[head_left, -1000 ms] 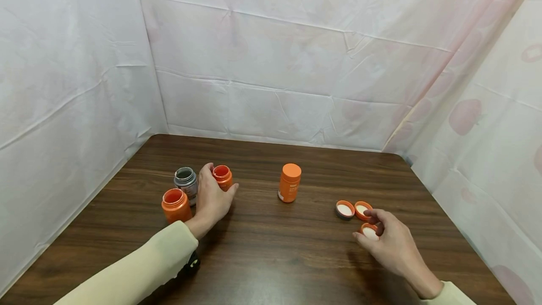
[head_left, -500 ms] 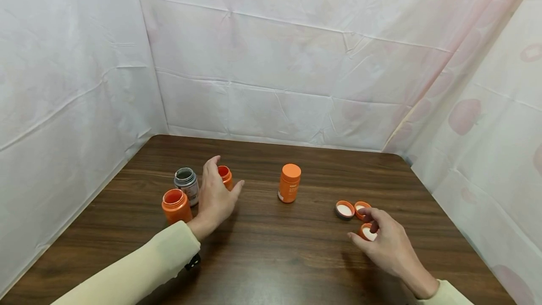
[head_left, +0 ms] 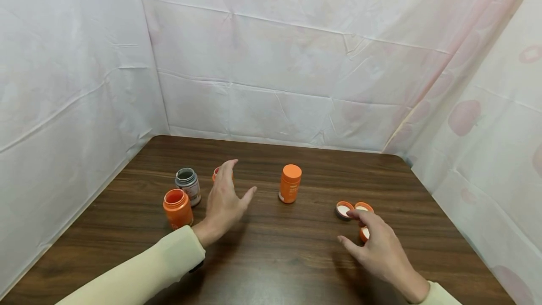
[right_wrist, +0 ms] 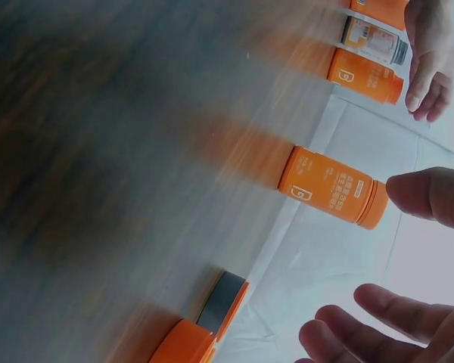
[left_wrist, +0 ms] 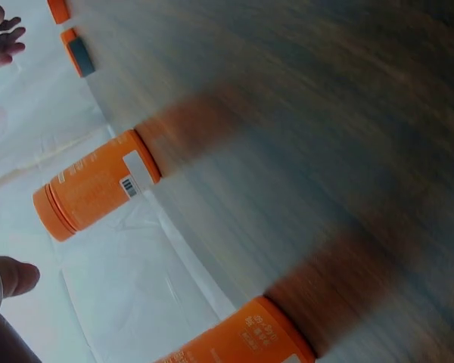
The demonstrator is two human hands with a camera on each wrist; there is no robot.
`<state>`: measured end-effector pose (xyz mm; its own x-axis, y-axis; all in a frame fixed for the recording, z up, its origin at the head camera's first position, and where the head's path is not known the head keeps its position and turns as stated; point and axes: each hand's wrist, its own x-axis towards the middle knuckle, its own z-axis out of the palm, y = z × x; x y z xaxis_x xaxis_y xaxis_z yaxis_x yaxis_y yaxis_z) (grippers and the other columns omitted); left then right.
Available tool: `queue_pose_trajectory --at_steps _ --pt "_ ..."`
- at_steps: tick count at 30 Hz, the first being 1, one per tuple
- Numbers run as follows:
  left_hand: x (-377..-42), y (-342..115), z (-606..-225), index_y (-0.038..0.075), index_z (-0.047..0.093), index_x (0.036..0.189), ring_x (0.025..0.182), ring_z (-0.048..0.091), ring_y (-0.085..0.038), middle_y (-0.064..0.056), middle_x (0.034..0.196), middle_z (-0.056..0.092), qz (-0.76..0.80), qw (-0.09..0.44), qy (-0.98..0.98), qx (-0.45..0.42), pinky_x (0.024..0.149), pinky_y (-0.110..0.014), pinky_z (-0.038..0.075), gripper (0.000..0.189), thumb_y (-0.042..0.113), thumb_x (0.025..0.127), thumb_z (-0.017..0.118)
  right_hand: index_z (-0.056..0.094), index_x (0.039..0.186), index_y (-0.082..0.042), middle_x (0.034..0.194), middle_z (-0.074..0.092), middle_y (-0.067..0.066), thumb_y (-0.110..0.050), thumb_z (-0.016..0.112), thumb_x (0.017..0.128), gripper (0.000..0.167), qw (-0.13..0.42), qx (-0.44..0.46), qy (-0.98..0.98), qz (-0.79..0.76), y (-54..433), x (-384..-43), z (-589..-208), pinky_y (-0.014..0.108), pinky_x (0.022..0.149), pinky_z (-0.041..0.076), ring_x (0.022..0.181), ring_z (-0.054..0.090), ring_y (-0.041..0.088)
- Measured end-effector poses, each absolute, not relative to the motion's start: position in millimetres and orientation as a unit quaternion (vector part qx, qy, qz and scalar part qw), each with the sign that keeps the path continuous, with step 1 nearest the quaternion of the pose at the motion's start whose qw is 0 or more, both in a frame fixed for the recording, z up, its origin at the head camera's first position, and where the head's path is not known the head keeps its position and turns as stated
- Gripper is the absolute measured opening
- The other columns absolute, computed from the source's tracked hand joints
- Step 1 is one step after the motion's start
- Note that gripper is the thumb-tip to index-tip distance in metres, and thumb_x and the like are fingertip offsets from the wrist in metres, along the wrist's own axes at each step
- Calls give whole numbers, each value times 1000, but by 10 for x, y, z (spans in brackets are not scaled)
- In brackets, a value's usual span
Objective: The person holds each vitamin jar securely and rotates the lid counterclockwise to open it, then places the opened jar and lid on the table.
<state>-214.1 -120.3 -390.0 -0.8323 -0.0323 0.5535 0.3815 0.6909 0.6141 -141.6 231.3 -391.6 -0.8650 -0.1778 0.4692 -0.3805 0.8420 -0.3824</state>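
In the head view my left hand (head_left: 224,204) hovers with thumb and fingers apart, holding nothing. Behind it an uncapped orange bottle (head_left: 216,173) is mostly hidden. To its left stand an uncapped grey bottle (head_left: 188,186) and another uncapped orange bottle (head_left: 178,211). A capped orange bottle (head_left: 290,185) is upright near the middle, also seen in the right wrist view beyond the thumb. My right hand (head_left: 377,246), thumb and fingers parted around nothing, is above the caps: a grey-sided cap (head_left: 344,211) and two orange ones, the far cap (head_left: 365,206) and the near cap (head_left: 365,234), partly covered.
Everything stands on a dark wood-grain table (head_left: 288,267). Pale cloth sheets (head_left: 271,60) enclose the back and both sides. A small dark item (head_left: 196,266) shows beneath the left sleeve, mostly hidden.
My left hand has come away from the far orange bottle, moving right with fingers spreading. My right hand has drifted left from the near cap, its fingers parting wider. Bottles and caps stay put.
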Motion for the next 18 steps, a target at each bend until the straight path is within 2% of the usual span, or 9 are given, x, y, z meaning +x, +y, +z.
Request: queue_pose_trajectory --at_steps 3,11,18 --pt "-2129 -1187 -3910 2 43 147 136 47 -32 -15 147 47 -368 265 -884 -116 109 -52 42 80 22 83 87 69 121 -13 117 70 2 -23 93 72 56 217 156 -935 232 2291 -1401 -3922 51 85 52 105 68 25" --pt "-2094 -1138 -3949 7 53 142 133 51 -28 -11 142 56 -342 272 -884 -168 107 -50 45 71 29 84 87 68 127 -17 122 70 -1 -36 92 75 60 224 185 -930 226 2232 -1385 -3950 56 89 50 112 65 27" --pt "-2053 -1058 -3967 10 57 138 131 54 -25 -6 136 62 -345 251 -885 -186 108 -46 45 67 36 84 85 68 127 -16 130 67 0 -46 88 80 60 224 215 -926 216 2165 -1364 -3977 60 90 47 117 63 27"
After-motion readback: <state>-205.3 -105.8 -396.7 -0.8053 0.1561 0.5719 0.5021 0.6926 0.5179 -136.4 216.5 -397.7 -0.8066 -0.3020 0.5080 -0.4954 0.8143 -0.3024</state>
